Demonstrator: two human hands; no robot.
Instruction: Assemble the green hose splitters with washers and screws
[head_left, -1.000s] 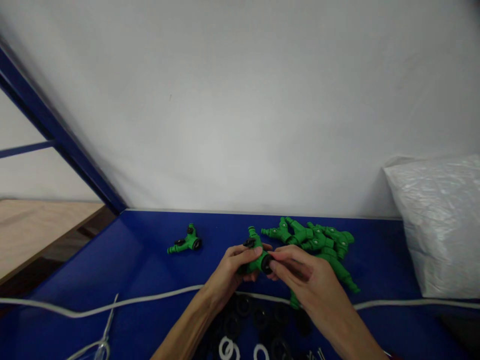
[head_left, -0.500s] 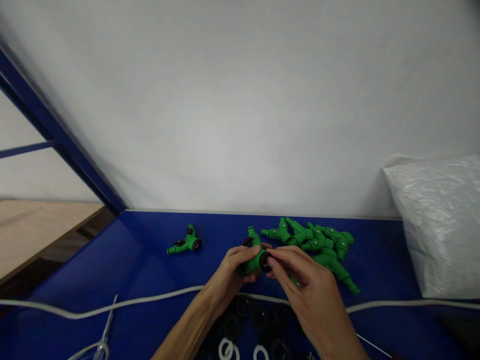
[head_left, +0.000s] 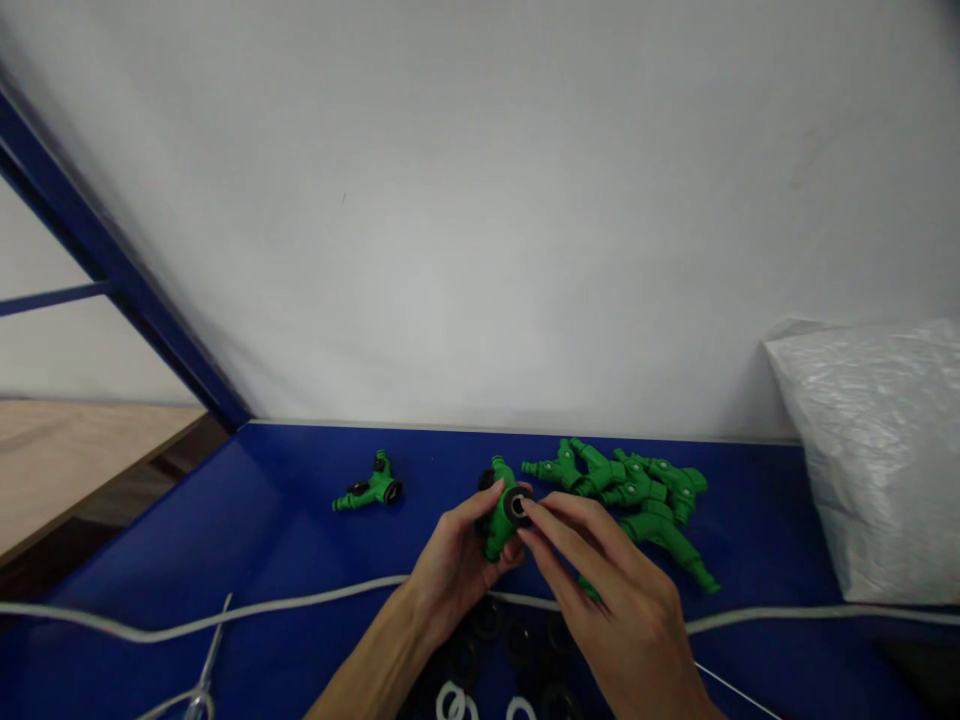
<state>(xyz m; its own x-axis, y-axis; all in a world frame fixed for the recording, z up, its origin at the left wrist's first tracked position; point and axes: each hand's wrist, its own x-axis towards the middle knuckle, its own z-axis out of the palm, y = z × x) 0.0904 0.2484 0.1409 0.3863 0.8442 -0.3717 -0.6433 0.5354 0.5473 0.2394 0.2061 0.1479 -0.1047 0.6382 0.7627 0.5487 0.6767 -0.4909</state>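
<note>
My left hand (head_left: pixel 459 558) is closed round a green plastic hose connector (head_left: pixel 499 510), held just above the blue table (head_left: pixel 285 530). My right hand (head_left: pixel 611 605) reaches in from the right, its fingertips pinched on the black ring (head_left: pixel 517 503) at the connector's open end. A heap of several green connectors (head_left: pixel 637 495) lies just behind my right hand. One more green connector (head_left: pixel 371 488) lies alone to the left.
Black rings (head_left: pixel 495 640) and white rings (head_left: pixel 450 700) lie near the table's front edge under my wrists. A white cord (head_left: pixel 225 615) crosses the table. Scissors (head_left: pixel 202 690) lie at the front left. A white plastic bag (head_left: pixel 877 460) stands at right, a white wall behind.
My left hand has turned the connector so its ringed end faces up and toward me. My right hand's fingers have shifted up and left with it, staying on the black ring.
</note>
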